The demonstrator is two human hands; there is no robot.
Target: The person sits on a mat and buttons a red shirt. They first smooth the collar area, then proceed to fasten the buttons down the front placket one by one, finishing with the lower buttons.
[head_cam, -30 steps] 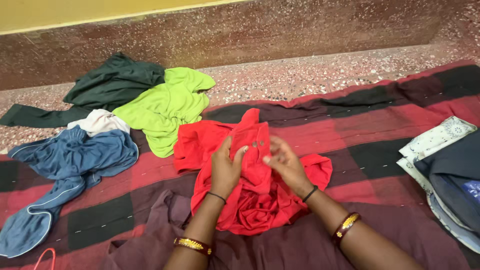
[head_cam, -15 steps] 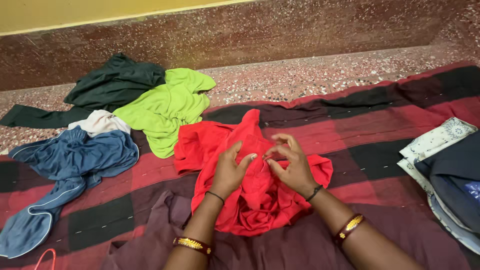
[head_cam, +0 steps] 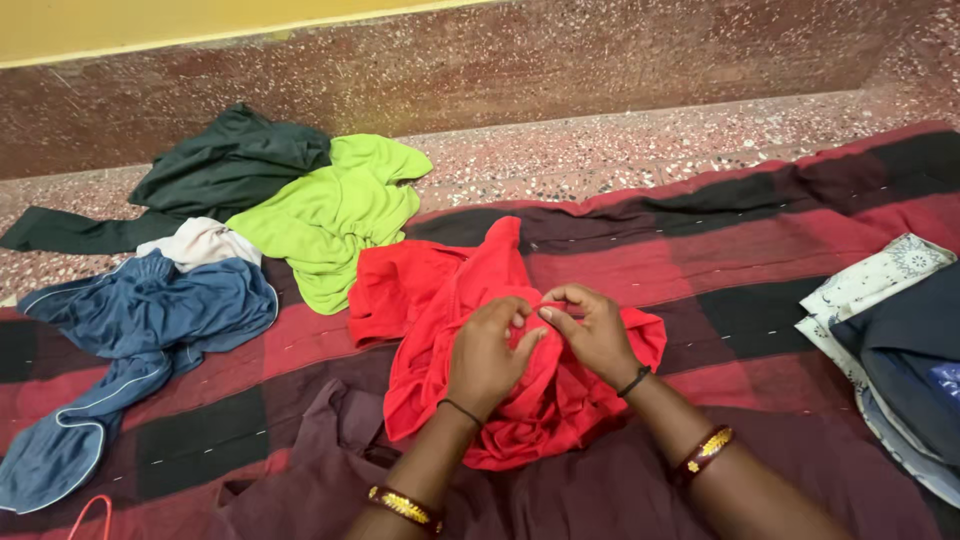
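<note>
A crumpled red shirt (head_cam: 430, 290) lies on a red and dark checked blanket (head_cam: 700, 260) in front of me. My left hand (head_cam: 488, 355) and my right hand (head_cam: 596, 335) meet over its middle, fingertips pinching the red cloth together. Both wrists wear a thin dark band and a bangle with gold marks. The part of the shirt under my fingers is hidden.
A lime green garment (head_cam: 330, 215), a dark green one (head_cam: 215, 170), a whitish one (head_cam: 195, 243) and a blue one (head_cam: 140, 330) lie heaped at left. Folded clothes (head_cam: 900, 330) sit at the right edge. A maroon cloth (head_cam: 300, 480) lies near me. Speckled floor (head_cam: 600, 150) and wall behind.
My hands have come closer together and lower on the red shirt. The placket with its buttons, held up a second ago, is now covered by my fingers.
</note>
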